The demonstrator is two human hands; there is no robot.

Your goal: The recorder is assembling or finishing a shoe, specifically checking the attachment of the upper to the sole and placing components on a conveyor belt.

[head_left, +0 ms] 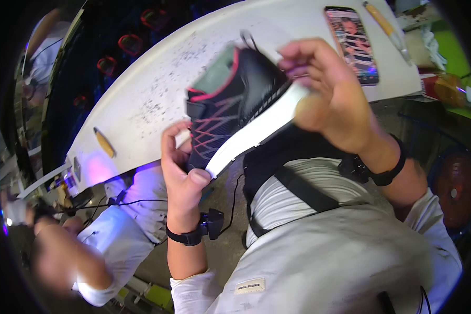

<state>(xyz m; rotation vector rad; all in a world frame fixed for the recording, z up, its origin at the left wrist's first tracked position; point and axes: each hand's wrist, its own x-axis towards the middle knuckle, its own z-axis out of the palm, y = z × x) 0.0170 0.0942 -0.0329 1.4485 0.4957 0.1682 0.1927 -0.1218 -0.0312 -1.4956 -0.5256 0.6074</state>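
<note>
- A shoe [235, 112] is held above the near edge of the bench [141, 137], at the centre of the frame, between the two hands.
- Its long axis is slanted from the toe at lower left to the heel at upper right; the sole [248, 136] is turned toward the lower right, the opening toward the upper left.
- The toe is pinched by the left hand [180, 175], with the thumb laid by the sole's front end and the fingers wrapped behind the upper.
- The heel is met by the right hand [337, 97], nearer to that end; its fingers are curled and its thumb is laid over the sole, but through blur it cannot be told whether a firm grip is made.
- The upper is made of black mesh and smooth, leather-like panels, crossed by red zigzag lacing [213, 128]; the opening is edged in red and lined in soft grey-green.
- The sole is white, smooth and gently curved, with small notches along its lower edge.
- The bench's pale, matte top is strewn with dark specks [165, 99]; a phone [352, 44] and a wooden-handled tool [383, 23] are set at upper right.
</note>
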